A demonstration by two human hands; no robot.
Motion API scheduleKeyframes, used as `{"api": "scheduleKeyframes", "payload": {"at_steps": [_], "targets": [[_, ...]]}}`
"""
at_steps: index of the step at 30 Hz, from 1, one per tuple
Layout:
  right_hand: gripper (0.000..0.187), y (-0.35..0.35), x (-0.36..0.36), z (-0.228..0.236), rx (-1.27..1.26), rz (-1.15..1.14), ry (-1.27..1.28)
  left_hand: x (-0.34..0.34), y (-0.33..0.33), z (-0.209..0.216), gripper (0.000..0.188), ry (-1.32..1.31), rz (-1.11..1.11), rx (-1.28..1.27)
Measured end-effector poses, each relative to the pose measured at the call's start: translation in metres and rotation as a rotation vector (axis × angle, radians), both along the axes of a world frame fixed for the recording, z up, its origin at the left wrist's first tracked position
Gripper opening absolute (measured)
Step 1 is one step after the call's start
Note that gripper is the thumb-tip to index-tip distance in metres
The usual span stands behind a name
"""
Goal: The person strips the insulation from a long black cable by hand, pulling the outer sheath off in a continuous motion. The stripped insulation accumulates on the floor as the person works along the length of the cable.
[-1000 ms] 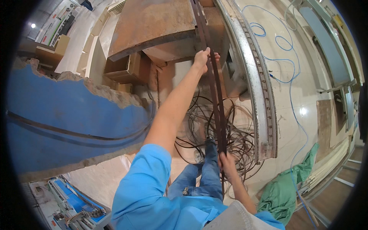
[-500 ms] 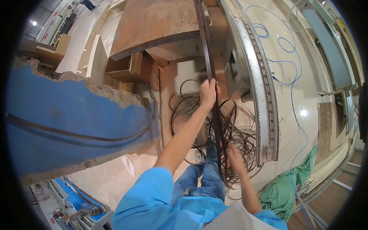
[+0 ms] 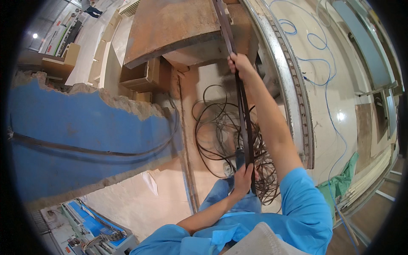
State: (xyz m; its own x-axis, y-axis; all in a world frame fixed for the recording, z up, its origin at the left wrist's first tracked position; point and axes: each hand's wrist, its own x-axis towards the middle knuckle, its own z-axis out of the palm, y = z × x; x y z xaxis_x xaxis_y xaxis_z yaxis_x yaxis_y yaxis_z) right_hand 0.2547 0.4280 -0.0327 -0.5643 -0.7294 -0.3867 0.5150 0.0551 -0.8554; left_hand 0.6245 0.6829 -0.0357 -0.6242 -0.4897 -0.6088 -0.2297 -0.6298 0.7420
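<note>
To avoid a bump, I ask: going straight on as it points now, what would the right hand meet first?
Past the dark strip it grips, the right hand would probably meet the rusty plate; depth is unclear.

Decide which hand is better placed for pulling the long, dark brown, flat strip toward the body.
Probably the right hand: it grips the strip well forward of the body, with room to draw back. The left hand holds it closer in, by the blue denim jeans.
</note>
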Motion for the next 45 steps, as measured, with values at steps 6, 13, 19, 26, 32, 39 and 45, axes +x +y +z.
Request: {"api": "scheduleKeyframes", "payload": {"at_steps": [6, 13, 19, 26, 32, 39, 45], "targets": [[0.031, 0.121, 0.12, -0.036, -0.045, -0.024, 0.019, -0.06, -0.091, -0.043, 0.042, 0.009, 0.082, -0.441], [0.037, 0.279, 0.273, -0.022, 0.132, 0.008, -0.048, -0.278, -0.287, -0.036, 0.049, 0.33, -0.074, 0.12], [0.04, 0.412, 0.373, -0.016, 0.276, 0.108, -0.178, -0.337, -0.358, -0.005, 0.033, 0.419, -0.086, 0.14], [0.038, 0.426, 0.364, -0.052, 0.303, 0.166, 0.088, -0.303, -0.295, -0.016, 0.026, 0.248, 0.077, -0.304], [0.05, 0.254, 0.139, -0.055, 0.385, -0.031, 0.589, -0.212, -0.211, 0.001, 0.031, 0.127, 0.041, -0.384], [0.052, 0.013, -0.03, 0.014, -0.064, 0.153, -0.096, -0.082, -0.071, 0.024, 0.034, -0.072, -0.053, -0.302], [0.031, 0.014, 0.008, 0.002, -0.015, -0.045, 0.13, -0.011, -0.005, -0.007, 0.032, 0.101, -0.039, 0.078]]}}
